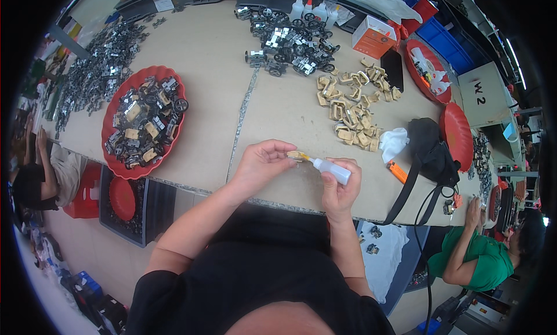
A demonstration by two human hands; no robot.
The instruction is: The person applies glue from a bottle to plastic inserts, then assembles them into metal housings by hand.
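My left hand (262, 162) pinches a small tan wooden piece (297, 156) just above the near edge of the table. My right hand (341, 187) grips a small white squeeze bottle (332, 170), whose yellow nozzle touches the wooden piece. Both hands meet over the table's front edge, right of its middle seam.
A pile of tan wooden pieces (351, 111) lies beyond my hands. A red tray (143, 120) of small assembled cars sits left, more cars (290, 42) at the back. A black bag (429, 152), white cloth (394, 142) and orange box (373, 36) are right. Two other people sit at both sides.
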